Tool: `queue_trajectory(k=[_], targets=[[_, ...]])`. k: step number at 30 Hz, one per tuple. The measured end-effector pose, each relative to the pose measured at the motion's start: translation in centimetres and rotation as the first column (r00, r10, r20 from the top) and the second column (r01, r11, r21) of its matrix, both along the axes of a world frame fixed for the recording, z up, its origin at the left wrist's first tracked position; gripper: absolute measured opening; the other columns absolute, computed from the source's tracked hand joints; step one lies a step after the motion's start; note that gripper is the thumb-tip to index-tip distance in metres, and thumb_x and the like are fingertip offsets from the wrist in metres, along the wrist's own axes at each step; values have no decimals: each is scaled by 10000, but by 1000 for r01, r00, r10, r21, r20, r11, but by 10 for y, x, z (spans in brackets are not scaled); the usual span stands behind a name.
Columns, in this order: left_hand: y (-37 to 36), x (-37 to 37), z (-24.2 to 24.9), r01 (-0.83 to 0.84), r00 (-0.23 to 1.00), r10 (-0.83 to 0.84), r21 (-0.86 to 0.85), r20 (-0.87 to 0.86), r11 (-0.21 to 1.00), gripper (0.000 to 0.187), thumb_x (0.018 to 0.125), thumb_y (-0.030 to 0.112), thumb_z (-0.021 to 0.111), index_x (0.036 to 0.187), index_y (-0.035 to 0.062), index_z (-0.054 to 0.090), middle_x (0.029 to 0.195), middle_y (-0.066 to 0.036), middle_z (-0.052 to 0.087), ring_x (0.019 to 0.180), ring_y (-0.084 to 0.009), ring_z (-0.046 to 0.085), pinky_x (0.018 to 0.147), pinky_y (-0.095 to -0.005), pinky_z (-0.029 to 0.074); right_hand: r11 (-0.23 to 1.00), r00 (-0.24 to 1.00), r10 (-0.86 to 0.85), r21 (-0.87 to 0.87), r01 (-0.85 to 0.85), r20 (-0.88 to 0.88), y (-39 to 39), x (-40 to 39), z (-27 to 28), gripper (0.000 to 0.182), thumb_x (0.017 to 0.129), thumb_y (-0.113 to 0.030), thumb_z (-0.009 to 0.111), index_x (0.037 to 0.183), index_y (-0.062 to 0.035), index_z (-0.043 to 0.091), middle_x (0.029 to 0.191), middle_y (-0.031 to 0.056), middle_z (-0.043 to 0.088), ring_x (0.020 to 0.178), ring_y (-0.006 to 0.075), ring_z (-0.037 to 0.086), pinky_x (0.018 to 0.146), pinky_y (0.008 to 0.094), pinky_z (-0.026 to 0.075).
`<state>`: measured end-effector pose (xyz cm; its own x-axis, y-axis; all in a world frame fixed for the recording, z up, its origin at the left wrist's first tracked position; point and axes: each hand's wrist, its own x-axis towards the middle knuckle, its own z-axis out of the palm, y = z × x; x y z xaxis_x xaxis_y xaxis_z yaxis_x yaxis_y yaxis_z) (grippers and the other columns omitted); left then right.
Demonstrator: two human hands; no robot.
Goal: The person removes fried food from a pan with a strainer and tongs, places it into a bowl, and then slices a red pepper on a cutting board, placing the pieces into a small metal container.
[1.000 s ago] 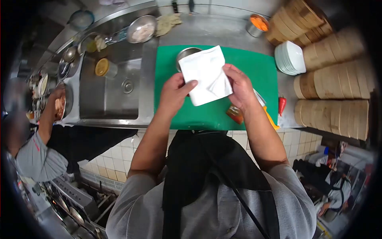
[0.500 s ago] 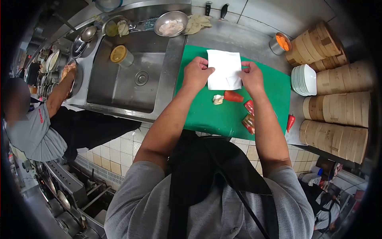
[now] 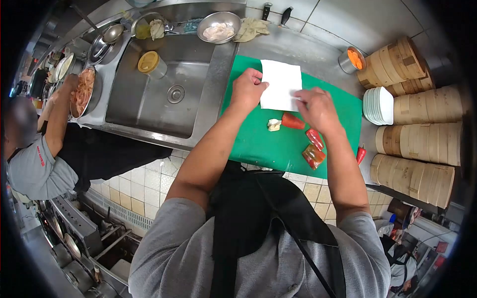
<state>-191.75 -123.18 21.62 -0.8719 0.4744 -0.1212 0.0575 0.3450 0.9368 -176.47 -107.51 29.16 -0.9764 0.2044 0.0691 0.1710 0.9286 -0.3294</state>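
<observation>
A white sheet, like folded paper [image 3: 281, 84], lies at the top of the green cutting board [image 3: 258, 144]. My left hand [image 3: 248, 90] pinches its left edge between thumb and fingers. Over the sheet's lower right corner is my right hand [image 3: 318, 108], fingers bent and slightly blurred; whether it grips the corner is unclear. Just below the sheet are a pale lump [image 3: 274, 124] and a red-orange piece [image 3: 293, 120]. Two red pepper pieces [image 3: 314, 139] [image 3: 313, 157] rest nearer my right forearm.
Left of the board is a sink [image 3: 149, 109] with a yellow-lidded tub [image 3: 149, 62]. Steamer baskets [image 3: 417, 136], white dishes [image 3: 378, 106] and a pot of orange slices [image 3: 352, 60] stand right. A co-worker [image 3: 42, 164] reaches to a meat bowl [image 3: 83, 92].
My right hand has moved from the sheet's right edge down and inward over its lower right corner. The view has shifted slightly. The co-worker's arm has moved off the meat bowl.
</observation>
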Motion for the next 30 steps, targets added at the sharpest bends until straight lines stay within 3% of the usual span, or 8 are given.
queue_trajectory(k=[1, 5, 7, 8, 15, 20, 23, 30], targets=[[-1, 1, 1, 4, 1000, -4, -8, -5, 1000, 326, 773, 149, 789, 1026, 13, 636, 842, -96, 684, 760, -189, 665, 702, -331, 543, 998, 999, -32, 58, 33, -24, 5, 2, -2, 172, 821, -152, 678, 978, -104, 730, 828, 83, 703, 880, 312, 623, 847, 440, 464], [1, 3, -2, 14, 1000, -14, 25, 17, 1000, 326, 773, 146, 789, 1028, 12, 635, 843, -96, 683, 749, -190, 661, 692, -336, 543, 995, 995, -80, 57, 84, -67, 3, -3, 9, 163, 814, -147, 678, 959, -91, 728, 862, 102, 704, 902, 312, 626, 833, 441, 480], [3, 2, -6, 22, 1000, -22, 76, 0, 997, 333, 784, 123, 790, 1039, 6, 609, 770, -29, 645, 648, -102, 598, 575, -270, 500, 989, 955, 109, 127, -77, -276, -4, -15, 10, 142, 813, -151, 675, 921, -75, 727, 878, 108, 702, 894, 307, 627, 817, 432, 499], [3, 0, -7, 24, 1000, -24, 75, -3, 997, 333, 784, 123, 790, 1039, 6, 609, 770, -29, 645, 648, -102, 598, 575, -270, 500, 989, 954, 107, 126, -74, -279, -8, -21, 7, 142, 813, -151, 675, 921, -75, 727, 878, 108, 702, 894, 307, 627, 817, 432, 499], [6, -6, -8, 34, 999, -33, 19, -35, 999, 341, 786, 125, 794, 1044, 4, 606, 774, -35, 646, 638, -105, 602, 559, -278, 503, 974, 991, 126, 195, -116, -39, -16, -60, 1, 131, 848, -174, 652, 845, -62, 721, 849, 107, 692, 885, 308, 619, 800, 427, 513], [8, -7, -12, 33, 998, -31, 36, -56, 999, 340, 790, 121, 794, 1047, 4, 605, 789, -45, 649, 630, -112, 607, 551, -284, 506, 981, 993, 114, 161, -107, -37, -12, -74, -14, 182, 857, -187, 649, 990, -92, 727, 1000, 129, 682, 1000, 309, 628, 859, 428, 535], [8, -10, -18, 36, 999, -36, 47, -16, 998, 346, 802, 123, 789, 1061, -4, 596, 794, -52, 649, 620, -114, 608, 533, -278, 506, 977, 986, 78, 184, -105, 148, -15, -74, -14, 273, 845, -167, 649, 1106, -101, 696, 1083, 143, 649, 1048, 312, 624, 890, 417, 540], [5, -4, 3, 5, 968, -52, 190, 246, 982, 367, 832, 157, 780, 1091, -8, 579, 821, -72, 647, 612, -113, 613, 506, -272, 519, 967, 981, 103, 216, -138, 168, -10, -77, -40, 260, 844, -141, 645, 1094, -77, 675, 1069, 159, 636, 1044, 325, 622, 875, 411, 548]])
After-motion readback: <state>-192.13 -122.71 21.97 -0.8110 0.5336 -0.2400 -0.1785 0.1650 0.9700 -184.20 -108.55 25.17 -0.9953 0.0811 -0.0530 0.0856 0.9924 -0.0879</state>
